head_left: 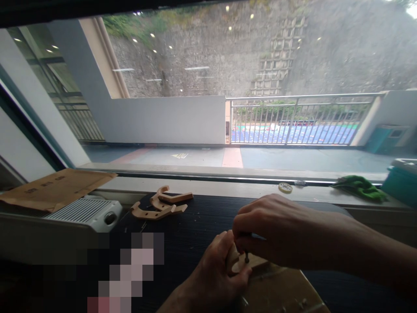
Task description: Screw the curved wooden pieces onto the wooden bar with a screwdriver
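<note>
Near the bottom centre, my left hand (218,265) is closed around a pale wooden piece (239,263), thumb along its near side. My right hand (260,221) is above it, fingers pinched on a small, mostly hidden dark tool. Below those fingers a small metal screw or bolt (246,257) stands upright at the wood. Under both hands lies a glossy tan board (276,289) with small bits on it. Curved wooden pieces with holes (153,212) rest farther back on the black table (208,213), to the left of my hands.
A white grilled unit (81,213) with a knob stands at left, brown paper or cardboard (58,187) on top. Along the windowsill are a tape roll (286,188), a green cloth (360,188) and a teal box (402,180). The lower left is pixelated.
</note>
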`<state>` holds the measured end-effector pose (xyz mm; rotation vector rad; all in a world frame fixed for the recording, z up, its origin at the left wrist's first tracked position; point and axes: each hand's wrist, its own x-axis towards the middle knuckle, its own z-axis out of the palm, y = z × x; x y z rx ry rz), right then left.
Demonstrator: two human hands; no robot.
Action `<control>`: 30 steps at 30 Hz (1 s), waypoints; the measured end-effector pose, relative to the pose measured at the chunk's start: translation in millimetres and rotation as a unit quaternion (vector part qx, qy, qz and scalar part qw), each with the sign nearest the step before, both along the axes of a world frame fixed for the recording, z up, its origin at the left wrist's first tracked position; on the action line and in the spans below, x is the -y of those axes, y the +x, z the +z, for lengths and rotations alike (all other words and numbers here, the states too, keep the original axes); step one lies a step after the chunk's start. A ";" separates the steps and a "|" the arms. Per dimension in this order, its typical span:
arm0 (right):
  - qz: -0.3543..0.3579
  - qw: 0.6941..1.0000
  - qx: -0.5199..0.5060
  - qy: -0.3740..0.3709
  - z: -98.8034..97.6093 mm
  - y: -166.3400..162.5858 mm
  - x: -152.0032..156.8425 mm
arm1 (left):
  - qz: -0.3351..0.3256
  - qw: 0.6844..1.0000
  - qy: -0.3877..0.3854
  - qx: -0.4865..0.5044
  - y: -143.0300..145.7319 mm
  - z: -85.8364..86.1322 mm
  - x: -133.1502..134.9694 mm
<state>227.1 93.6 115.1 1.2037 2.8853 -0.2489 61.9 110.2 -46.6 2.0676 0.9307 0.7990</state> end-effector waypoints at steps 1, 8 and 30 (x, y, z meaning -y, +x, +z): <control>0.001 1.000 -0.002 0.008 -3.1 0.5 -1.6 | 0.002 1.000 0.000 -0.004 -0.1 0.1 0.0; -0.031 0.996 -0.008 0.081 -16.1 2.8 -9.3 | 0.005 1.000 -0.007 -0.024 -0.2 6.8 0.6; -0.040 0.996 -0.011 0.080 -14.3 5.6 -3.7 | 0.002 1.000 -0.002 -0.008 -0.2 5.3 -0.8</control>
